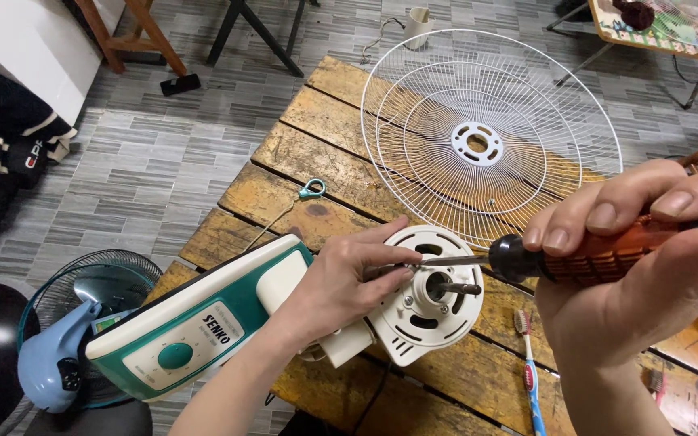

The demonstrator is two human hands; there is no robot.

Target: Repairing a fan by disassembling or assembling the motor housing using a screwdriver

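Observation:
A white and green fan body [203, 319] lies on the worn wooden table [284, 190]. Its round white motor housing [430, 299] faces up, with a metal shaft sticking out of the middle. My left hand [341, 282] rests on the housing's left side and pinches the tip of a screwdriver [527, 257] against the rim. My right hand [648, 266] is wrapped around the screwdriver's reddish-brown handle at the right. A white wire fan guard [414, 137] lies flat on the table behind the housing.
A toothbrush [528, 367] lies on the table near the front edge. A small teal clip [312, 190] on a cord sits at the left of the table. A pale blue fan [66, 339] stands on the floor at the left. Chair legs [260, 32] stand behind.

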